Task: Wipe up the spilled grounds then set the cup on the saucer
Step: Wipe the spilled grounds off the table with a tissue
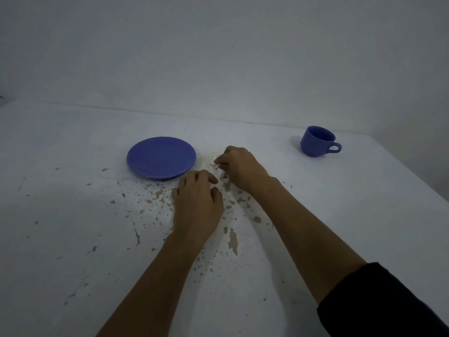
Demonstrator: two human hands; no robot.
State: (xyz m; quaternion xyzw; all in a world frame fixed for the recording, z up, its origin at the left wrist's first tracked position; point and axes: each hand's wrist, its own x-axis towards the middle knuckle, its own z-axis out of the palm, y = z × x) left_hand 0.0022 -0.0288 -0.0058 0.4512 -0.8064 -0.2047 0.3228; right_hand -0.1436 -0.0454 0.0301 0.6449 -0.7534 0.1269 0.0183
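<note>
Sitting at the left of the group, the blue saucer [161,157] lies flat and bare on the white surface [73,239], its near rim just beside the knuckles of the left hand [196,205]. That hand rests palm down, its fingers [206,177] curled loosely inward with the tips toward the right hand; whether they press anything I cannot tell. Tan spilled grounds [209,164] are scattered between the saucer's right rim and both hands, a fine dusting that lies right under and beside the fingertips (the larger brownish patches nearer the camera look more like chipped spots in the surface, though the dim light leaves that unsure). The right hand [239,166] sits just past the left one, close to it but seemingly apart, with its fingers [220,161] bunched together and pinching a small pale thing, possibly a bit of tissue, too small to make out. A dark sleeve [379,300] covers the right arm from the elbow back. Far to the right, well apart from both hands and from the saucer, the blue cup [317,141] stands upright near the back edge of the surface, mouth up, its handle pointing right.
</note>
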